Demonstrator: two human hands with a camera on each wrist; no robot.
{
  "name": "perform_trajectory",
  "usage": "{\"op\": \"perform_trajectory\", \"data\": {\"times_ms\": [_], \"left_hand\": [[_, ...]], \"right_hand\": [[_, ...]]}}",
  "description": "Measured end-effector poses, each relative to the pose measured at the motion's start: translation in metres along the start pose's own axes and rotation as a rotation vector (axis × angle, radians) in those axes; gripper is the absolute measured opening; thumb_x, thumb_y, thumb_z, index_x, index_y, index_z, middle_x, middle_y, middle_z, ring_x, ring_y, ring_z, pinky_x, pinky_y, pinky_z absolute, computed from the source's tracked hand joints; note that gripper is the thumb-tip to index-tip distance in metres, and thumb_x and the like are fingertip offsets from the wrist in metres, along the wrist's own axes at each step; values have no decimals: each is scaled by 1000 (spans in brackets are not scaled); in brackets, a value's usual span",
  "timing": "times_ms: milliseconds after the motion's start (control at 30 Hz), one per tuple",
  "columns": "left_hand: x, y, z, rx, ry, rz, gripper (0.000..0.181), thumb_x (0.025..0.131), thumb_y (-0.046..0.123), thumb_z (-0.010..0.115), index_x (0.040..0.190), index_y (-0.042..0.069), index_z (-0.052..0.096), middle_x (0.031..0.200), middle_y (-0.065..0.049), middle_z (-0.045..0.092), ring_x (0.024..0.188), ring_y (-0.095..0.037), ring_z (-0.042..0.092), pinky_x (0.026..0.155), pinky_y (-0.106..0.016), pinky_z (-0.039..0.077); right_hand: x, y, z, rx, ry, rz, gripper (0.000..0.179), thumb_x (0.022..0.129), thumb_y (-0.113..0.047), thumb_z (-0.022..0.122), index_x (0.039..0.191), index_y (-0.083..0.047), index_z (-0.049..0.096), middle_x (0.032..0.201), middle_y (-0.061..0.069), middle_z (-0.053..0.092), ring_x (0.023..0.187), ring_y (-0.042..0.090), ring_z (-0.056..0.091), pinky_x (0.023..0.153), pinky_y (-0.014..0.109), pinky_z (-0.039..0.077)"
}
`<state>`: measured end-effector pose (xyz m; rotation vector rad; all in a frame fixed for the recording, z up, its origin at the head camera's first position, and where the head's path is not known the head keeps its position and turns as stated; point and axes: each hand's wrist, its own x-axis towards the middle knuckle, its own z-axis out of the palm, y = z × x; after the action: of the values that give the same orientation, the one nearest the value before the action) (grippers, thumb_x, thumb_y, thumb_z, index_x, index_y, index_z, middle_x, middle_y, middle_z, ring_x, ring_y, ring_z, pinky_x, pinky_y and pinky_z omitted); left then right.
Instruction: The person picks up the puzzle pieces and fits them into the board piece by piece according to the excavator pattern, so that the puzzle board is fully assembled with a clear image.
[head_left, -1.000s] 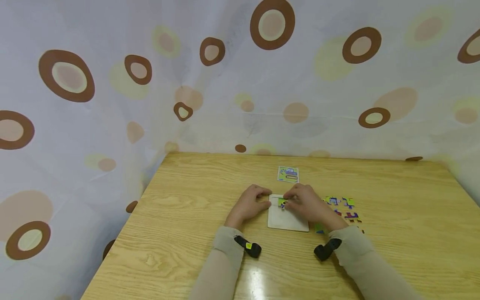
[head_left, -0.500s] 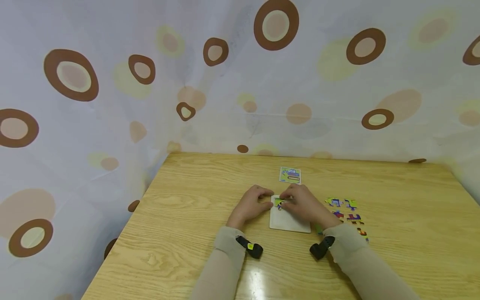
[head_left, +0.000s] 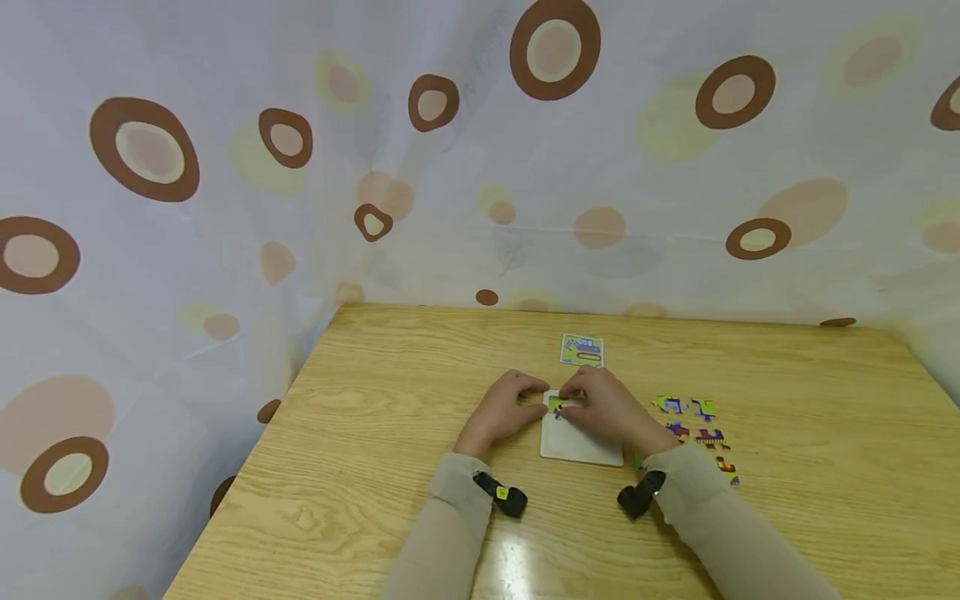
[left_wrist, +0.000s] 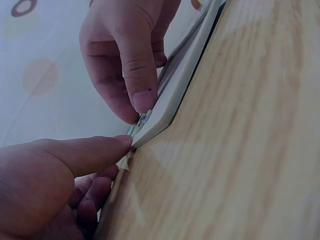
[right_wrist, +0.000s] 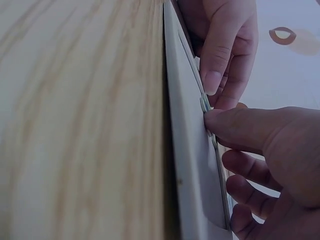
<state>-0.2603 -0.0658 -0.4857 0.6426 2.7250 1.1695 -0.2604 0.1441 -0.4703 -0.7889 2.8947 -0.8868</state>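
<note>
A shallow white puzzle tray (head_left: 573,446) lies flat on the wooden table. At its upper left corner is a small green jigsaw piece (head_left: 556,406) with a dark blue and yellow print. My right hand (head_left: 609,408) pinches this piece between thumb and fingers, low over the tray. The left hand (head_left: 501,412) holds the tray by that same corner, its thumb (left_wrist: 102,152) against the rim and its other fingers curled beyond. The wrist views show the piece (left_wrist: 143,118) edge-on between both hands, so whether it sits fully flat cannot be told.
Several loose jigsaw pieces (head_left: 708,435) lie right of the tray, some partly behind my right wrist. A picture card (head_left: 582,350) of a blue excavator lies beyond the tray. A patterned curtain (head_left: 540,258) stands behind the table (head_left: 390,400).
My right hand has shifted slightly left, bringing the jigsaw piece from inside the tray to its upper left corner. The left hand has stayed at the tray's edge. The head view has turned slightly.
</note>
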Motion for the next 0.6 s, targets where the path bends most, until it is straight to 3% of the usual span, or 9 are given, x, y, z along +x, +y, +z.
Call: {"op": "perform_trajectory", "data": {"times_ms": [233, 600], "left_hand": [[0, 2, 2, -11, 0, 1, 33, 93, 19, 71, 125, 12, 68, 120, -3, 59, 103, -14, 54, 91, -30, 45], [0, 0, 1, -9, 1, 2, 33, 94, 20, 70, 126, 11, 68, 120, -3, 58, 104, -15, 54, 92, -30, 45]], "right_hand": [[-1, 0, -3, 24, -13, 11, 17, 84, -12, 79, 99, -5, 75, 96, 3, 64, 90, 20, 58, 81, 43, 49], [-10, -6, -16, 84, -7, 21, 16, 94, -14, 69, 106, -4, 74, 99, 5, 64, 94, 23, 59, 82, 46, 51]]}}
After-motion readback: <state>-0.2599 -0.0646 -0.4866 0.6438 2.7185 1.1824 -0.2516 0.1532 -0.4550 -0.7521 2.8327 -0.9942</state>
